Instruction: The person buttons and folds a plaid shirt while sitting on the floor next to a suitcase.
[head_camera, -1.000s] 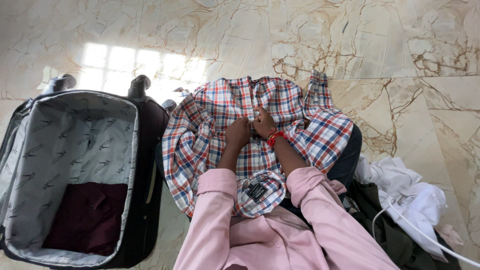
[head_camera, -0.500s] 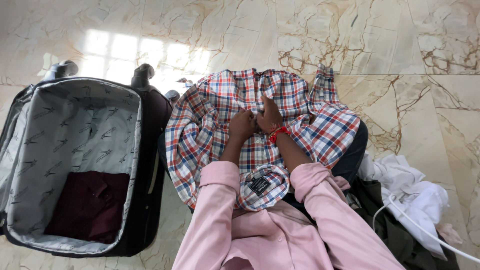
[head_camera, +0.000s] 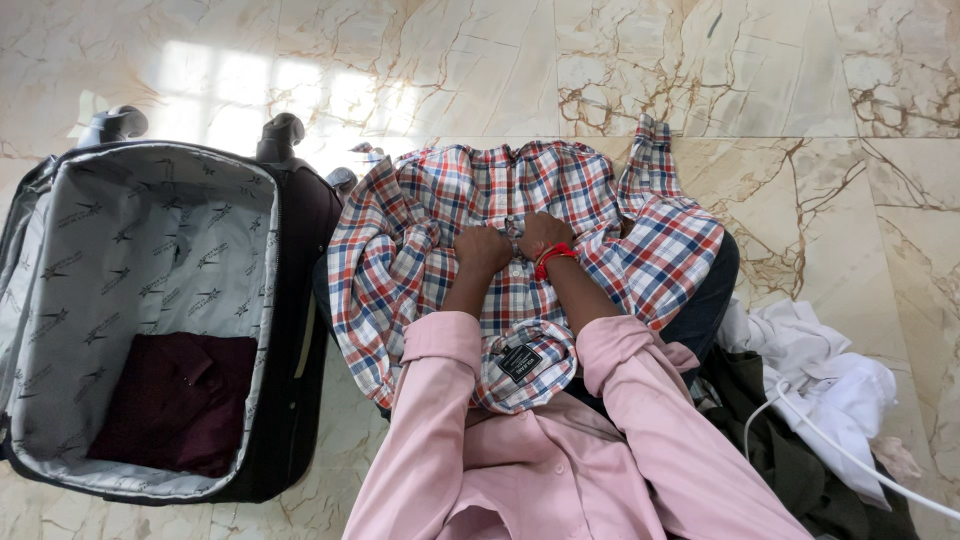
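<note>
Checked cotton is pinched at the front placket by both hands, which meet at frame centre: the left hand (head_camera: 482, 250) is curled nearly shut on the fabric, and the right hand (head_camera: 543, 235), a red thread band (head_camera: 553, 257) on its wrist, is closed the same way just beside it at 3 o'clock, knuckles almost touching. The grip sits along the button line, which fits fastening or straightening the front while the cloth is kept taut; whether a button is held cannot be told. The plaid shirt (head_camera: 420, 260) is spread face up over the person's lap, collar (head_camera: 522, 362) towards the body at 6 o'clock, hem away at 12 o'clock, one sleeve (head_camera: 655, 215) bunched at 2 o'clock, so the lap serves as a work surface. Pink sleeves (head_camera: 430, 420) are rolled back, leaving the forearms free. At 9 o'clock an open suitcase (head_camera: 265, 300) lies flat with a dark maroon garment (head_camera: 175, 400) folded in its near corner. At 4 o'clock white clothes (head_camera: 830, 385), a dark olive garment (head_camera: 790, 470) and a white cable (head_camera: 850, 455) lie heaped. Marble floor (head_camera: 700, 70) lies all around.
</note>
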